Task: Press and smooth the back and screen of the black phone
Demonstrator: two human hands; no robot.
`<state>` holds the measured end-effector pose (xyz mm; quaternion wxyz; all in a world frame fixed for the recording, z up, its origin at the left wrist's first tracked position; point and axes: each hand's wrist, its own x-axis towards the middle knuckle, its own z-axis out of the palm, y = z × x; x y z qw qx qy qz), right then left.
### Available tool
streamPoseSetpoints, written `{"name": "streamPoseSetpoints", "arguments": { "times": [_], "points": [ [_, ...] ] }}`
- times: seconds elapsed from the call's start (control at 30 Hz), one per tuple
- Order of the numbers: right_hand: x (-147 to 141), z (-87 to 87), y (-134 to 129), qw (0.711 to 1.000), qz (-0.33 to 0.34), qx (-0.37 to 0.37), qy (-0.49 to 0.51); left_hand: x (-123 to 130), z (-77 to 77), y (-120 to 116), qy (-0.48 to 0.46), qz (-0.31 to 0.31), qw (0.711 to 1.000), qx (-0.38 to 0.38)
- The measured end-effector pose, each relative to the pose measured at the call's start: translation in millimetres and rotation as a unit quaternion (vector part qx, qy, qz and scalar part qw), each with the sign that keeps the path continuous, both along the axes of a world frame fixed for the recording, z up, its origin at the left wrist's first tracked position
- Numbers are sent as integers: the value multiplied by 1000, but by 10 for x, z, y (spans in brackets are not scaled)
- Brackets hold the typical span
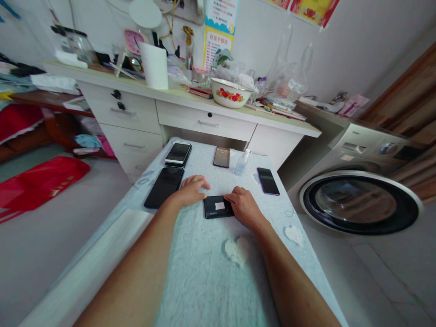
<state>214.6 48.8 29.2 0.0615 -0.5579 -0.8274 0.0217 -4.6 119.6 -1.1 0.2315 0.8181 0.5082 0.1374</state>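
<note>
Dark phone [218,207] lies flat mid-desk [204,263]; right hand's [243,206] fingers grip its right end. Left hand [192,190] at its left corner, fingers loosely curled, grasp unclear. Open cloth toward the near edge; spray bottle [242,162] beyond.

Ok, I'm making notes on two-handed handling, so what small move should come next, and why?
I'd probably settle the left hand more fully on the left end of the dark phone: the right hand covers its right end, while the left has only its thumb near a far corner.
</note>
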Motion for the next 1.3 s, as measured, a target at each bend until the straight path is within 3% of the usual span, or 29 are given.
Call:
{"name": "streamPoseSetpoints", "arguments": {
  "times": [0.43, 0.63, 0.9, 1.13, 1.3],
  "points": [
    [8, 105, -35, 997, -8, -51, -51, -2, 11, -2, 3, 0, 1000, -10],
    [104, 175, -173, 995, 5, -81, -53, 14, 63, -24, 8, 3, 1000, -15],
    [228, 41, -404, 995, -37, -85, -35, -8, -25, 24, 4, -1, 1000, -8],
    [219, -81, -312, 994, -93, -58, -17, -10, -51, 39, 6, -3, 1000, -7],
    [214, -102, -253, 994, -98, -44, -13, 3, -7, 20, 7, -7, 1000, -10]
  ]
}}
